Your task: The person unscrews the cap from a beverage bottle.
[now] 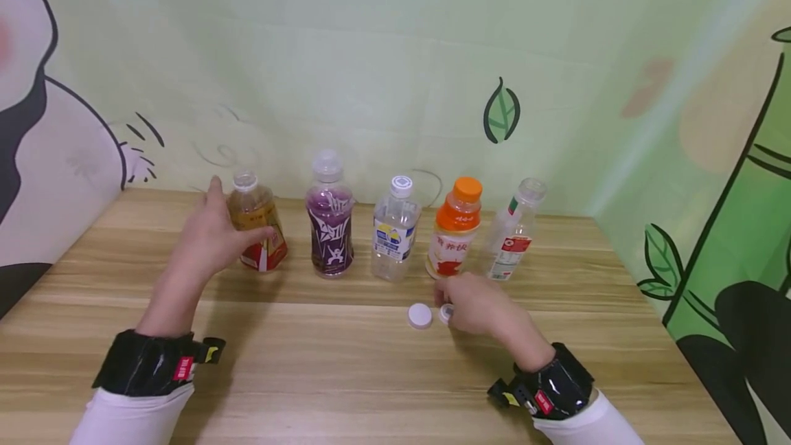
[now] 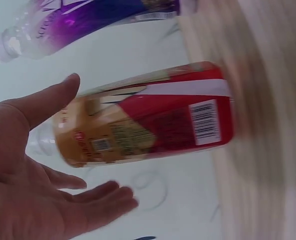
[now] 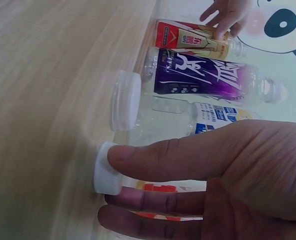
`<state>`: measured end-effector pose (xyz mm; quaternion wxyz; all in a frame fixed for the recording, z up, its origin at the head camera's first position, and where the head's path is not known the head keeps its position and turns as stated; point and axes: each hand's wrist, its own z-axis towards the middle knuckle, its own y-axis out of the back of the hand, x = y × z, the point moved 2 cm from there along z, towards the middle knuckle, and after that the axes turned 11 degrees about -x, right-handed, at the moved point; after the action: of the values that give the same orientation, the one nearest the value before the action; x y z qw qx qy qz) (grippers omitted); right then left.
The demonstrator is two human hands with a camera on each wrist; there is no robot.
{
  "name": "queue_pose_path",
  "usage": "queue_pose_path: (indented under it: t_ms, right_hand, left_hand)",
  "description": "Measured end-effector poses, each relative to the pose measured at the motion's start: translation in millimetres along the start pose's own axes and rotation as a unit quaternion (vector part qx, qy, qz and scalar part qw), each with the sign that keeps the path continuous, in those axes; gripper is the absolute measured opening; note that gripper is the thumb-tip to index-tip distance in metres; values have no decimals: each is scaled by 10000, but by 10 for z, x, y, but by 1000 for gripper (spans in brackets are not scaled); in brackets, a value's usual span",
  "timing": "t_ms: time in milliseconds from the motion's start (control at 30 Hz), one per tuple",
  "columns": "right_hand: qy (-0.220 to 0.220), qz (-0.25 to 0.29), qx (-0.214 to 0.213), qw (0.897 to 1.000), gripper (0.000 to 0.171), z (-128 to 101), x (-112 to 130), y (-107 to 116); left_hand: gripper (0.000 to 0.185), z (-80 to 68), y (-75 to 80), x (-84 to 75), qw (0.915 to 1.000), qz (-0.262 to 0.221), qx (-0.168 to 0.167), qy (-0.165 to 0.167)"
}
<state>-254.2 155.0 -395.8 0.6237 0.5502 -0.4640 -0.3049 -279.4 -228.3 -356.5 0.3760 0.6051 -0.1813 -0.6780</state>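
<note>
The right hand (image 1: pixel 478 307) pinches a small white cap (image 3: pixel 106 175) between thumb and fingers, right at the table (image 1: pixel 346 376) surface in front of the orange-capped bottle (image 1: pixel 456 229). A 2nd white cap (image 1: pixel 420 316) lies flat on the wood just beside it, on its left. The left hand (image 1: pixel 210 235) is spread with straight fingers and grips nothing; it sits close around the tea bottle (image 1: pixel 256 222), thumb on the near side, but whether skin touches the label cannot be told. That bottle has no cap on and stands leftmost in a row of 5 along the wall. Next come the purple bottle (image 1: pixel 330 215), the clear bottle (image 1: pixel 395 229), the orange-capped one, and an uncapped bottle (image 1: pixel 516 229) leaning slightly right.
</note>
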Motion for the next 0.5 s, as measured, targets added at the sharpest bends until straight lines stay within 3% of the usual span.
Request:
queue_pose_path:
  t_ms: [233,500]
  right_hand:
    - [-201,-13,-42,9998,22,-6,14,72]
    - [-88,-48,-353,9993,29,-18,40,117]
  left_hand:
    - [127,-88,82,-193,9951,62,-878,-449]
    - [120,-211,59,-441,9821,-387,-1412,-1185]
